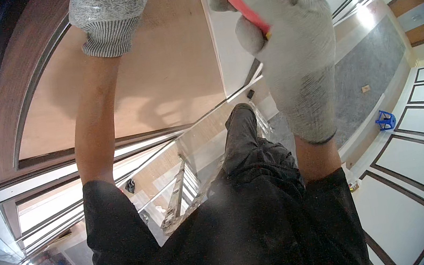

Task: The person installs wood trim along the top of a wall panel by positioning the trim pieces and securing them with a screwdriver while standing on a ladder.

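Observation:
My right hand (299,39) wears a pale grey knit glove and is closed around a red and yellow handle (248,5). That handle runs up out of the top of the picture, so I cannot tell what tool it belongs to. Up at the top left is my left hand (110,8), in a speckled grey glove with a ribbed cuff. Its fingers lie beyond the upper edge, in front of a light brown wooden panel (175,62). Dark brown trim (15,84) curves along the panel's left side.
Beneath me a paint-spattered ladder (176,189) stands over the floor. A blue plastic stool (386,120) is far down on the right, beside the grey floor area (371,67). White wall panels with dark strips (418,130) line the right side. A small black object (130,186) lies below left.

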Motion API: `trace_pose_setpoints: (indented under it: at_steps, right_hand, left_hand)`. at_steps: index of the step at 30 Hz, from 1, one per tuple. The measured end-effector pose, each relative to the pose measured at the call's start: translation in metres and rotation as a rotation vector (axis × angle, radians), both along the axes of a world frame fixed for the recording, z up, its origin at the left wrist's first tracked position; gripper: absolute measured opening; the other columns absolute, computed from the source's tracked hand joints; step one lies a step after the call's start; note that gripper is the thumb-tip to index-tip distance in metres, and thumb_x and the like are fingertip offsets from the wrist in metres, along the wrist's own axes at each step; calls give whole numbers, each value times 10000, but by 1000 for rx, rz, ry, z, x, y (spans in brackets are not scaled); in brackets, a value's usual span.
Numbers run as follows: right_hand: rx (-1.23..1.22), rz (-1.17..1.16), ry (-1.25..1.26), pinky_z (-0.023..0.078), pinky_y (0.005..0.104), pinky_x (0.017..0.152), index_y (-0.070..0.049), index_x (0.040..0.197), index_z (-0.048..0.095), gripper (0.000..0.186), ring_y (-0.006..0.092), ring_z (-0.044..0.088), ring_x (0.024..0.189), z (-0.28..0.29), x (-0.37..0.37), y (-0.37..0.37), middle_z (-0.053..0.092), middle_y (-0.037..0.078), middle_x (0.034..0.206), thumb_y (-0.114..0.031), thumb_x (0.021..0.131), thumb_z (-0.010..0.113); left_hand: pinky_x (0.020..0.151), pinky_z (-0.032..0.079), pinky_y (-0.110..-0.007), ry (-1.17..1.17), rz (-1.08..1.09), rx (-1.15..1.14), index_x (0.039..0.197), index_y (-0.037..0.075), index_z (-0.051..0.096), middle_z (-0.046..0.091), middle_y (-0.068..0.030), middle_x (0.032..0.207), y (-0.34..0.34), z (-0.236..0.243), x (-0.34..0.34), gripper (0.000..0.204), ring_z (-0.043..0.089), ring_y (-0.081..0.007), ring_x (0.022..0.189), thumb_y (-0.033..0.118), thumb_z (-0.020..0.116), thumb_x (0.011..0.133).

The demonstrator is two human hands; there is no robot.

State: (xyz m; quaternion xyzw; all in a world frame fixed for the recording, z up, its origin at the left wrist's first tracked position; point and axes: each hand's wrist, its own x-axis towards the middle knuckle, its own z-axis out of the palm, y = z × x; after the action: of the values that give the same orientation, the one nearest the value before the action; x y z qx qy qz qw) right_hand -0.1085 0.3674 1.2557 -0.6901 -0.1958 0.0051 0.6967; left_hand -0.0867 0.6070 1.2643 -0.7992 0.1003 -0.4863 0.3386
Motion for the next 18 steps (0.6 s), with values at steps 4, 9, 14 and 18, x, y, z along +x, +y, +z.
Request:
trace_pose_setpoints:
  at_steps: [4, 9, 14, 18]
  right_hand:
    - [428, 401, 530, 484, 239, 518, -15, 1322, 604, 382, 92, 595, 588, 26, 10, -5, 705, 103, 891, -241, 1014, 606]
    - [-336, 134, -96, 454, 220, 505, 21, 1321, 599, 391, 69, 547, 545, 15, 9, 15, 692, 78, 842, -206, 1003, 622]
    - [-745, -209, -897, 449, 222, 503, 33, 1311, 597, 385, 68, 542, 542, -13, 7, 15, 677, 63, 827, -196, 1003, 619]
    - [-557, -202, -855, 444, 224, 501, 42, 1304, 597, 380, 66, 539, 539, -17, 3, 14, 664, 50, 814, -188, 1003, 617]
  left_hand:
    - [1221, 296, -426, 54, -63, -163, 1310, 145, 657, 558, -8, 1492, 18, 8, 2, 456, 436, -181, 1440, 270, 613, 874]
    - [1212, 296, -429, 52, 59, -3, 1319, 127, 648, 551, -26, 1501, 12, 12, -4, 452, 438, -177, 1439, 247, 585, 888]
    - [1208, 297, -430, 51, 100, 53, 1319, 122, 646, 553, -39, 1498, 7, 13, -3, 449, 440, -178, 1437, 233, 578, 889]
    - [1200, 304, -432, 9, 103, 54, 1320, 119, 642, 561, -40, 1483, 13, 4, -6, 450, 453, -183, 1423, 224, 579, 887]
